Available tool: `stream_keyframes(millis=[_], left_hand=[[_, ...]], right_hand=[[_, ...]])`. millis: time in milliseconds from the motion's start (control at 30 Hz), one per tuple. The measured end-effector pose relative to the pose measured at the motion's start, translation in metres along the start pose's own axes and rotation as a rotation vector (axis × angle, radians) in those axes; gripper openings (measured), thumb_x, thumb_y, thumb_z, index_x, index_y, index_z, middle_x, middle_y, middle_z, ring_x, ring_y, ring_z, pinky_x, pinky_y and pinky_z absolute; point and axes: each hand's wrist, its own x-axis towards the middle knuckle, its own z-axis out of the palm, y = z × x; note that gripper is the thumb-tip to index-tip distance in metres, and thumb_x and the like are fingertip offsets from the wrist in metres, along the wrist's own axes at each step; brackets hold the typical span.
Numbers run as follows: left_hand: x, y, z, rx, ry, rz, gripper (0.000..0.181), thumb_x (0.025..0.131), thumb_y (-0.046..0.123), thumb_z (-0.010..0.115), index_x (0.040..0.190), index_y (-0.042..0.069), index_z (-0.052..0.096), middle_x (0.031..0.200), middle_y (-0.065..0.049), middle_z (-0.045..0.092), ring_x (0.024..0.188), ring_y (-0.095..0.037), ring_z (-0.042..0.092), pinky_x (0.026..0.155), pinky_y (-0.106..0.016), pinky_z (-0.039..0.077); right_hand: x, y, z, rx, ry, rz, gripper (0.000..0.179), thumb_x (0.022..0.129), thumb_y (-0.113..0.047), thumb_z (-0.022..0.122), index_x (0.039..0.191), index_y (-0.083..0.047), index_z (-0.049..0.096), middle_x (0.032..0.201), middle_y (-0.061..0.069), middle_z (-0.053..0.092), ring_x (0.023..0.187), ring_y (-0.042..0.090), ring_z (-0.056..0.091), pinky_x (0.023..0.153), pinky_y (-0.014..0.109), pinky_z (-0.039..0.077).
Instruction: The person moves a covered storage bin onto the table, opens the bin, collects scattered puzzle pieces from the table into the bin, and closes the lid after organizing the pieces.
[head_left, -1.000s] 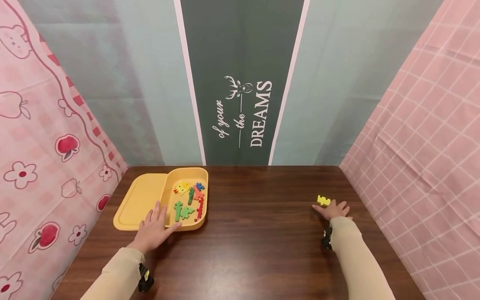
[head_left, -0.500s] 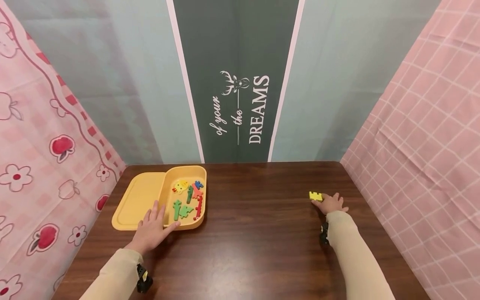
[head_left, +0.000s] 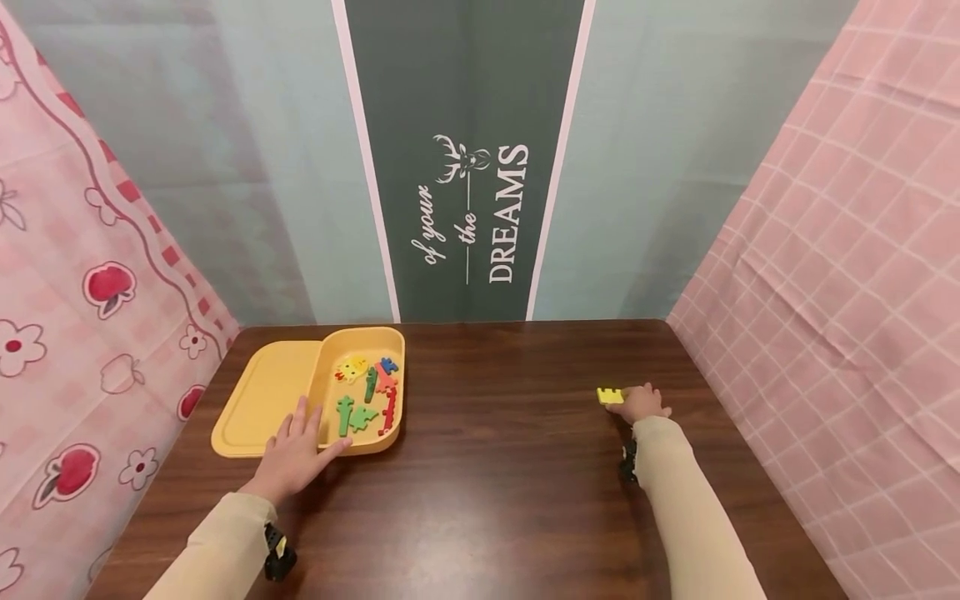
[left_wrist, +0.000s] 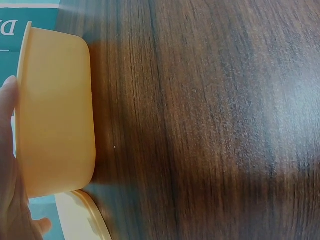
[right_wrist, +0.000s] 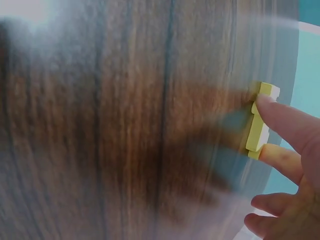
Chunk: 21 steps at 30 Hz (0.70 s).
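My right hand point(head_left: 643, 402) pinches a yellow puzzle piece point(head_left: 609, 396) with notched edges over the right part of the table. In the right wrist view, thumb and forefinger hold the yellow piece point(right_wrist: 257, 132) at its ends, while the other fingers stay off it. My left hand point(head_left: 291, 460), fingers spread, rests at the near left corner of a yellow box point(head_left: 317, 385). Inside the box lie a yellow chick-like piece point(head_left: 352, 369), green pieces point(head_left: 363, 417), a red piece point(head_left: 388, 411), a coral piece point(head_left: 386, 380) and a blue piece point(head_left: 388, 365).
A flat yellow lid point(head_left: 262, 400) lies against the box's left side. The dark wooden table point(head_left: 480, 467) stretches between the hands. A grey-green curtain point(head_left: 465, 300) stands behind it, with pink cloths point(head_left: 810, 275) on both sides.
My right hand has closed on the yellow puzzle piece and moved left with it. The left hand keeps its place at the box. The head view has shifted slightly.
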Motion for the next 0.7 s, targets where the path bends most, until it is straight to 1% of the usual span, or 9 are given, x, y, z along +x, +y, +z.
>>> stream_keyframes(millis=[100, 267, 367, 533, 700], left_hand=[[0.0, -0.001, -0.002, -0.004, -0.004, -0.003, 0.098, 0.086, 0.068, 0.04, 0.145, -0.007, 0.019, 0.15, -0.029, -0.002, 0.129, -0.056, 0.009, 0.095, -0.073, 0.01], [-0.001, -0.002, -0.002, -0.009, -0.006, -0.002, 0.098, 0.086, 0.067, 0.04, 0.144, -0.008, 0.019, 0.15, -0.029, -0.003, 0.129, -0.057, 0.008, 0.095, -0.073, 0.01], [-0.001, -0.003, -0.002, -0.015, 0.0, -0.005, 0.098, 0.086, 0.068, 0.04, 0.144, -0.008, 0.018, 0.151, -0.029, -0.004, 0.129, -0.056, 0.008, 0.095, -0.072, 0.009], [-0.001, -0.005, 0.001, -0.024, 0.011, 0.002, 0.098, 0.085, 0.068, 0.04, 0.145, -0.007, 0.018, 0.151, -0.029, -0.004, 0.129, -0.057, 0.008, 0.095, -0.072, 0.01], [0.0, -0.008, 0.006, -0.007, 0.014, 0.012, 0.098, 0.086, 0.068, 0.04, 0.145, -0.007, 0.018, 0.15, -0.029, -0.004, 0.129, -0.057, 0.009, 0.095, -0.072, 0.011]], right_hand=[[-0.002, -0.005, 0.002, 0.001, 0.0, -0.007, 0.062, 0.085, -0.03, 0.064, 0.13, 0.008, 0.046, 0.129, 0.039, 0.03, 0.124, 0.055, 0.02, 0.09, 0.07, 0.022], [-0.005, -0.011, 0.001, -0.009, 0.009, -0.013, 0.061, 0.084, -0.028, 0.065, 0.128, 0.009, 0.048, 0.13, 0.04, 0.03, 0.124, 0.055, 0.019, 0.089, 0.07, 0.024], [-0.005, -0.013, 0.003, -0.018, 0.02, -0.02, 0.06, 0.083, -0.028, 0.065, 0.127, 0.01, 0.049, 0.129, 0.039, 0.034, 0.123, 0.054, 0.022, 0.09, 0.069, 0.025], [-0.005, -0.011, 0.007, -0.04, 0.034, -0.025, 0.058, 0.084, -0.03, 0.064, 0.125, 0.01, 0.051, 0.122, 0.035, 0.042, 0.119, 0.051, 0.031, 0.088, 0.068, 0.027], [-0.011, -0.011, 0.01, -0.041, 0.029, -0.018, 0.055, 0.083, -0.029, 0.065, 0.12, 0.01, 0.054, 0.113, 0.032, 0.048, 0.111, 0.048, 0.038, 0.086, 0.067, 0.028]])
